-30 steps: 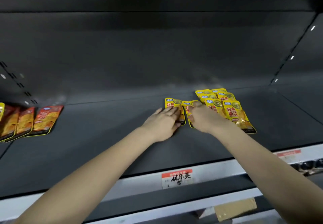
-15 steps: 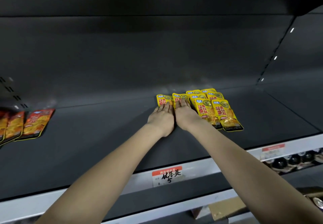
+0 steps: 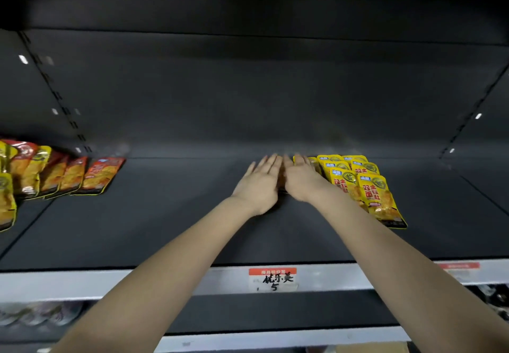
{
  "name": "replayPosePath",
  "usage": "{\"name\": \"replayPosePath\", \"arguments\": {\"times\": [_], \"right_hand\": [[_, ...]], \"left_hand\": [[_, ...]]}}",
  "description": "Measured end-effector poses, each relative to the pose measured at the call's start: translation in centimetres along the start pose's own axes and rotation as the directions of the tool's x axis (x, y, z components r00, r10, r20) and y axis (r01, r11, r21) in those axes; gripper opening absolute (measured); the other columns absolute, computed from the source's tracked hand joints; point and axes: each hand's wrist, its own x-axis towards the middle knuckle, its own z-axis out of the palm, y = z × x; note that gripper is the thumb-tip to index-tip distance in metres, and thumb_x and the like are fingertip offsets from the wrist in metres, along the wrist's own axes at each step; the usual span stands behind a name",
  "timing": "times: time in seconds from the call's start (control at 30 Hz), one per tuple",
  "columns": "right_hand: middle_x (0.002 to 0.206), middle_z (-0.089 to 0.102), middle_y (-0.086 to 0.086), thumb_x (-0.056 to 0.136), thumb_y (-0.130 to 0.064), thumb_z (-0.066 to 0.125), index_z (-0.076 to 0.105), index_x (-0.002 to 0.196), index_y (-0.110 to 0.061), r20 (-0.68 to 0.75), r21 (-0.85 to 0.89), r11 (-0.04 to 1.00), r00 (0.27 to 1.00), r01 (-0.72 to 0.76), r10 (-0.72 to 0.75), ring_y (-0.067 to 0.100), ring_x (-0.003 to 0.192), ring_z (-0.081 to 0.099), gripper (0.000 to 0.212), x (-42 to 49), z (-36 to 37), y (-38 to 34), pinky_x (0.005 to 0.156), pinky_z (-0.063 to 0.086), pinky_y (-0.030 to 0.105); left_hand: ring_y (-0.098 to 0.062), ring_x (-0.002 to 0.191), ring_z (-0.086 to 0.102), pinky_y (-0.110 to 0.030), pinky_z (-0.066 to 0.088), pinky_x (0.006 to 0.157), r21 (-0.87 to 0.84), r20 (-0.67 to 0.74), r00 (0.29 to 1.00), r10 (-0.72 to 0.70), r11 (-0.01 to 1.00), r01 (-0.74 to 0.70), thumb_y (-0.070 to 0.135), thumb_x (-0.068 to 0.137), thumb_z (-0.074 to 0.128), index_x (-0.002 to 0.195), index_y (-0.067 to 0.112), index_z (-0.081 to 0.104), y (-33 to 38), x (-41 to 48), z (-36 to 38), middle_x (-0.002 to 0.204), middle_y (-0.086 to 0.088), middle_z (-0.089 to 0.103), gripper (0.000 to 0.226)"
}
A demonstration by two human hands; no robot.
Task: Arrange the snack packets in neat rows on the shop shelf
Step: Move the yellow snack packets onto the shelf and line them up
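Both arms reach in over the dark shelf (image 3: 165, 228), and the two hands lie side by side near its back edge. The left hand (image 3: 259, 184) is flat, palm down, with its fingers straight and close together, pointing to 12 o'clock. The right hand (image 3: 303, 179) lies the same way, flat and fully extended, its inner edge touching the left hand. Neither hand curls round anything.

A sliver of orange and yellow wrapper shows in the seam between the hands, and a yellow packet top (image 3: 301, 160) peeks out at the right hand's fingertips. At least one packet therefore lies under the palms, though how many cannot be told.

Just beside the right hand, at its 3 o'clock, the yellow snack packets (image 3: 355, 176) lie flat in overlapping rows. They run from the back of the shelf toward 5 o'clock, and the frontmost packet (image 3: 381, 198) is nearest the shelf's front. The right forearm covers their left edge.

Well apart, at the left hand's 9 o'clock, a fanned row of red and orange packets (image 3: 91, 176) lies at the far left of the shelf. At 6 o'clock from the hands, a handwritten price tag (image 3: 272, 279) sits on the white shelf-edge strip (image 3: 82, 284).
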Motion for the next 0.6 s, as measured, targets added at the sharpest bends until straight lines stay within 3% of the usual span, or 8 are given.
{"name": "replayPosePath", "arguments": {"times": [0.1, 0.27, 0.4, 0.6], "right_hand": [[0.155, 0.018, 0.014, 0.091, -0.014, 0.032, 0.018, 0.148, -0.009, -0.06, 0.055, 0.977, 0.978, 0.205, -0.202, 0.029, 0.144, 0.014, 0.058, 0.0, -0.6, -5.7, 0.117, 0.019, 0.045], [0.158, 0.009, 0.01, 0.097, -0.013, 0.028, 0.017, 0.149, -0.014, -0.032, 0.167, 0.872, 0.886, 0.461, -0.463, 0.027, 0.145, 0.013, 0.053, -1.0, 0.2, -16.9, 0.118, 0.016, 0.046], [0.158, 0.009, 0.006, 0.098, -0.016, 0.031, 0.018, 0.148, -0.013, -0.001, 0.204, 0.789, 0.806, 0.58, -0.592, 0.028, 0.145, 0.015, 0.052, -1.2, 2.6, -25.0, 0.118, 0.017, 0.042], [0.158, 0.01, 0.006, 0.098, -0.014, 0.035, 0.016, 0.149, -0.01, 0.011, 0.223, 0.675, 0.691, 0.703, -0.723, 0.024, 0.144, 0.016, 0.054, -1.9, 5.2, -36.9, 0.116, 0.017, 0.03]], "left_hand": [[-0.02, 0.146, 0.007, -0.035, 0.003, 0.12, -0.079, -0.135, 0.982, -0.13, 0.99, 0.12, 0.009, 0.09, 0.038, 0.15, 0.008, 0.001, -2.8, -2.4, -2.1, 0.158, -0.007, 0.008, 0.071], [-0.025, 0.142, 0.022, -0.04, 0.013, 0.118, -0.139, -0.296, 0.873, -0.388, 0.922, 0.362, 0.004, 0.086, 0.042, 0.149, 0.005, 0.011, -10.7, -9.3, -5.5, 0.155, -0.011, 0.022, 0.07], [-0.031, 0.13, 0.041, -0.041, 0.029, 0.109, -0.152, -0.392, 0.766, -0.51, 0.857, 0.493, 0.006, 0.082, 0.046, 0.139, 0.01, 0.04, -17.4, -15.3, -7.7, 0.14, -0.012, 0.047, 0.057], [-0.03, 0.125, 0.045, -0.041, 0.031, 0.108, -0.145, -0.461, 0.632, -0.623, 0.755, 0.639, 0.004, 0.085, 0.045, 0.134, 0.013, 0.049, -26.5, -24.0, -10.7, 0.138, -0.007, 0.048, 0.05]]}}
